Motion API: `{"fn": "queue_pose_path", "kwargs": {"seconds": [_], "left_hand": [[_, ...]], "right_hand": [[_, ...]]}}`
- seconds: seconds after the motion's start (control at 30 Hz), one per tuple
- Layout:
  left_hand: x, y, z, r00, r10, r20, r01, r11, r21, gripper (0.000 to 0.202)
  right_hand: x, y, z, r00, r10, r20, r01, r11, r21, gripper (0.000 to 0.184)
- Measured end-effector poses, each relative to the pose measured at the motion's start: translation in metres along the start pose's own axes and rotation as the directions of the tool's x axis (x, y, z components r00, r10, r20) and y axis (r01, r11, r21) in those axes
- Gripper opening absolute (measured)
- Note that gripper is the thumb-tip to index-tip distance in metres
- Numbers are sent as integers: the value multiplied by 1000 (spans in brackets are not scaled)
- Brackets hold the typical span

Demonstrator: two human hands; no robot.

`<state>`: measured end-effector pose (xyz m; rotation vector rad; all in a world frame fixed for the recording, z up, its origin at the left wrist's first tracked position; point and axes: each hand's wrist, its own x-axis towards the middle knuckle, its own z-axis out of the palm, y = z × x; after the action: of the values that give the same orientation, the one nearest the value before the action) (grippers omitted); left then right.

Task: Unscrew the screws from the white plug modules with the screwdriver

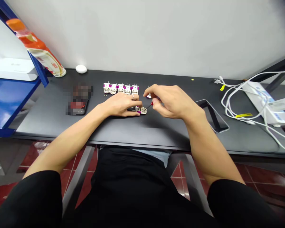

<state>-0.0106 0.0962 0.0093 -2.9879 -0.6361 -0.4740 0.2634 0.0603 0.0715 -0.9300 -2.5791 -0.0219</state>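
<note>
The **left hand** (pixel 120 105) and **right hand** (pixel 171 101) work close together, a short way in from the front edge of the **dark desk** (pixel 49 122). The left hand rests palm-down in a narrow grip, its fingers curled over a **small white plug unit** (pixel 142 110) that lies on the desktop just beyond that edge, with one finger wearing a **ring** (pixel 132 97). The right hand makes a narrow pinch on a **red-handled screwdriver** (pixel 152 103), its thin shaft slanting down toward the plug unit. The fingers partly hide the handle, and the tip's exact contact is too small to tell.

Just beyond the left fingers stands a tight **row of five white plug units with magenta parts** (pixel 120 88). A **sixth unit** (pixel 149 96) sits almost touching the right fingertips, with little room between them. Well left of the hands lies a **blurred phone** (pixel 78 99). Just right of the right hand lies a **dark-framed glass panel** (pixel 212 115). Farther right, **white cables** (pixel 239 101) loop beside a **white power strip** (pixel 268 104) near the desk's right end. Along the back edge, against the **wall** (pixel 144 34), sit a **white egg-shaped object** (pixel 81 69) and an **orange-capped bottle** (pixel 35 47) leaning from a **blue shelf** (pixel 16 101).
</note>
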Motion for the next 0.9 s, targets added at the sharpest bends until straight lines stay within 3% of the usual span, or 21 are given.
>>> {"fn": "queue_pose_path", "kwargs": {"seconds": [0.27, 0.5, 0.7, 0.9], "left_hand": [[-1, -1, 2, 1000, 5, -28, -6, 1000, -17, 28], [-1, -2, 2, 1000, 7, -27, -8, 1000, -4, 32], [-1, -1, 2, 1000, -9, -8, 9, 1000, -8, 33], [-1, -1, 1, 1000, -3, -4, 3, 1000, -17, 30]], "right_hand": [[3, -3, -2, 992, 103, 69, -101, 994, -28, 33], [2, -1, -1, 1000, 22, 17, -23, 997, 70, 43], [4, -4, -2, 990, 107, 94, -110, 994, 22, 34], [2, 0, 0, 999, -25, 34, 24, 999, 29, 28]]}}
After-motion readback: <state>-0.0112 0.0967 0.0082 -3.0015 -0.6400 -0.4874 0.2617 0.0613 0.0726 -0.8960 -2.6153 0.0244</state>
